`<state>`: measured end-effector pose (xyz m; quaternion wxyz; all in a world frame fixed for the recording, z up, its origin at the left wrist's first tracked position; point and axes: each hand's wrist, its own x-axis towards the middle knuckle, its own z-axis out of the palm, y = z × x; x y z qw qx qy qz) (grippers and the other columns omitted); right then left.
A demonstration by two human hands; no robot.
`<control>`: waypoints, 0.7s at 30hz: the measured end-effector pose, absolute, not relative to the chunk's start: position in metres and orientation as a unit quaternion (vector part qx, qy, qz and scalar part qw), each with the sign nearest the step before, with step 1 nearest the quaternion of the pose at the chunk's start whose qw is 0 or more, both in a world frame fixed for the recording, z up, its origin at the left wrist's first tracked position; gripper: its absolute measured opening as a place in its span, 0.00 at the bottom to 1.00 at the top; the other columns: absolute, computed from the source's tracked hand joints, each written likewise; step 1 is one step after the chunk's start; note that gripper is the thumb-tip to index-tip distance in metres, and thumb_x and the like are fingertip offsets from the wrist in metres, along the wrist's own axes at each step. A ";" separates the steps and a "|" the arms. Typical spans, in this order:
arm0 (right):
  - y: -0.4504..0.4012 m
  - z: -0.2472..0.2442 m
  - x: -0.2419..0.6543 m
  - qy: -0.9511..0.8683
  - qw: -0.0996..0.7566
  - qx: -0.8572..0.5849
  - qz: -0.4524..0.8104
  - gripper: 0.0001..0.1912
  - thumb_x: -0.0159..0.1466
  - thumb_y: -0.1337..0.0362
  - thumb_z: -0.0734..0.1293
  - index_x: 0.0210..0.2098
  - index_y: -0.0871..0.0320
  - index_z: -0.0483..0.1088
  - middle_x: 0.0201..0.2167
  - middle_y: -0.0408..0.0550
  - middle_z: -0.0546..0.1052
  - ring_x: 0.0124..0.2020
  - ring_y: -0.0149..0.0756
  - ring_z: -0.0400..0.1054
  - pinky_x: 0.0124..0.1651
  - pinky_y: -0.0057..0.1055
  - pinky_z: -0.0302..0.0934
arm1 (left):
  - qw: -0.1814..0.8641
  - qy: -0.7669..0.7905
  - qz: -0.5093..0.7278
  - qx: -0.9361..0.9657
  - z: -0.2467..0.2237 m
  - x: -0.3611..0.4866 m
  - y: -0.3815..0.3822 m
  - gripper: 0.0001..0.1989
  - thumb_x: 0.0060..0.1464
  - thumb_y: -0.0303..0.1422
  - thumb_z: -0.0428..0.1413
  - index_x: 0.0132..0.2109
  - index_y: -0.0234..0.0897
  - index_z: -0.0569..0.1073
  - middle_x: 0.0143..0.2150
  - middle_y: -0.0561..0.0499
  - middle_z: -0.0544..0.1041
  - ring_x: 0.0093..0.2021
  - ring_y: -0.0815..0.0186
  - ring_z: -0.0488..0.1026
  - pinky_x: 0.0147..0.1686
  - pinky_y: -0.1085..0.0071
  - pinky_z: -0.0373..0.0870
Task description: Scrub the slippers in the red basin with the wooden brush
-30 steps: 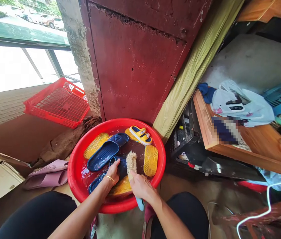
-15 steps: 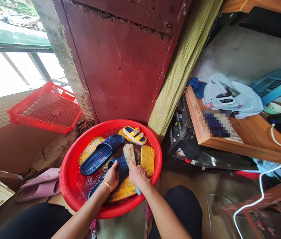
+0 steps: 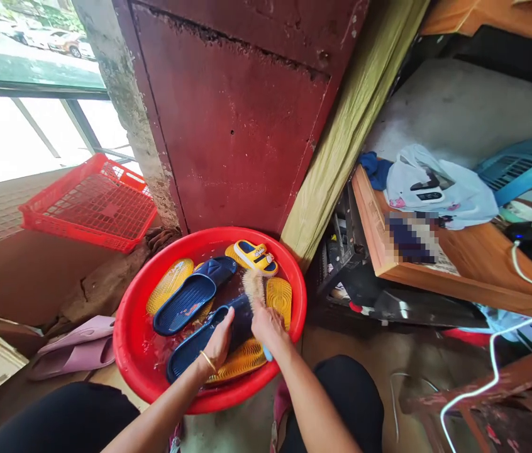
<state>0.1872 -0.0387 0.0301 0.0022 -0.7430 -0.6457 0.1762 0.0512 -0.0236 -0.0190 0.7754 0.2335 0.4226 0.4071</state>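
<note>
A red basin of water stands between my knees. My left hand is closed around the side of a dark blue slipper, its thumb on top and its fingers hidden. In my right hand is a scrub brush with pale bristles and a light blue handle end, held close to that slipper's strap. Another blue slipper lies at the left in the basin. Around them are a small yellow sandal at the back and several yellow soles, one beside my right hand.
Pink slippers lie on the floor left of the basin. A red plastic crate sits behind them. The dark red door rises close behind the basin. At right, a wooden drawer holds a white plastic bag, with a white cable hanging down.
The brush and my right hand have shifted slightly right. My left hand has moved a little right and down along the held slipper, and more of its footbed shows.
</note>
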 end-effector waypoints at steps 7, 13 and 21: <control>-0.027 0.022 0.218 -0.634 0.030 -0.752 0.180 0.29 0.74 0.67 0.55 0.74 0.56 0.55 0.52 0.58 0.82 0.53 0.46 0.77 0.54 0.38 0.67 | 0.632 0.473 0.399 0.466 -0.021 0.035 -0.023 0.09 0.46 0.33 0.68 0.29 0.42 0.75 0.32 0.50 0.80 0.49 0.50 0.76 0.53 0.62 0.72; -0.039 0.017 0.228 -0.636 -0.001 -0.744 0.204 0.29 0.72 0.69 0.56 0.71 0.54 0.63 0.52 0.59 0.81 0.56 0.47 0.75 0.58 0.39 0.65 | 0.522 0.504 0.371 0.580 -0.039 0.027 -0.019 0.14 0.43 0.30 0.65 0.22 0.45 0.66 0.28 0.46 0.72 0.49 0.47 0.74 0.56 0.58 0.69; -0.057 0.019 0.190 -0.720 0.060 -0.668 0.176 0.30 0.75 0.62 0.54 0.75 0.52 0.52 0.47 0.55 0.83 0.47 0.45 0.78 0.51 0.37 0.69 | 0.517 0.512 0.342 0.595 -0.047 0.015 -0.004 0.16 0.50 0.44 0.57 0.38 0.37 0.79 0.38 0.45 0.83 0.45 0.50 0.78 0.50 0.54 0.75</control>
